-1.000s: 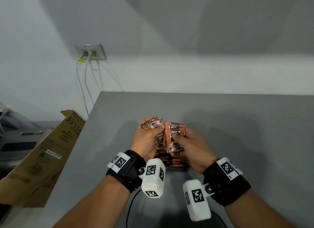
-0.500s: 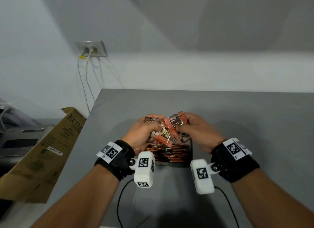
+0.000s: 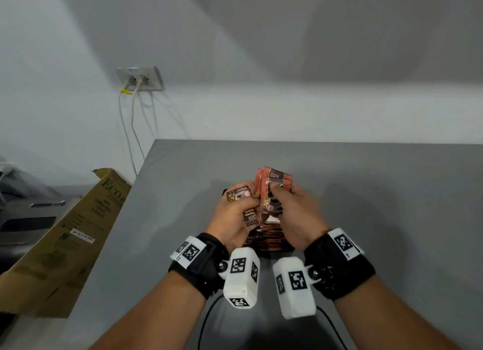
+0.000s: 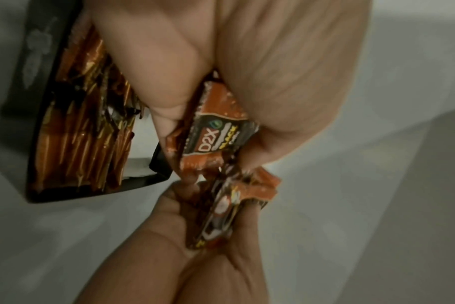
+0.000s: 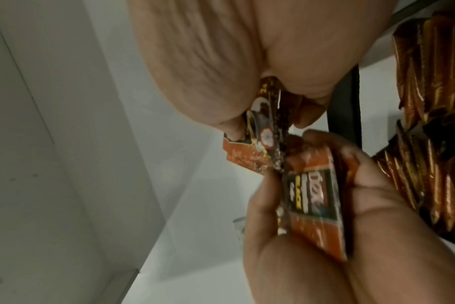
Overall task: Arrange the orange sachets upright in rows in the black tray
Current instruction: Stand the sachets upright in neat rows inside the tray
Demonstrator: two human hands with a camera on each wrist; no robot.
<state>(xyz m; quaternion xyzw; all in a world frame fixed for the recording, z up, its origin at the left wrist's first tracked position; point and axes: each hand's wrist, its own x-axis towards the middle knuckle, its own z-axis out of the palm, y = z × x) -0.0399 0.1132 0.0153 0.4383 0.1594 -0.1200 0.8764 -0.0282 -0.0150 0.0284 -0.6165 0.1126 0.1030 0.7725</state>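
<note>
- Black tray (image 3: 266, 251), at 6 o'clock below both hands, already holds orange sachets (image 3: 269, 238) standing on edge in rows.
- Left hand (image 3: 235, 219) grips a small loose bunch (image 3: 244, 195) at 9 o'clock, probably as stock.
- Right hand (image 3: 295, 213) pinches an upright stack (image 3: 274, 187) at 12 o'clock (likely squared up for insertion).

The orange sachets (image 4: 216, 133) in my fingers (image 4: 169, 86) were glossy foil-like film, crinkled at the sealed ends. Those standing in the black tray (image 4: 37, 61) caught the light in shiny streaks. The tray looked like smooth plastic, faintly smudged. The grey tabletop (image 3: 366, 193) was matt and even.
</note>
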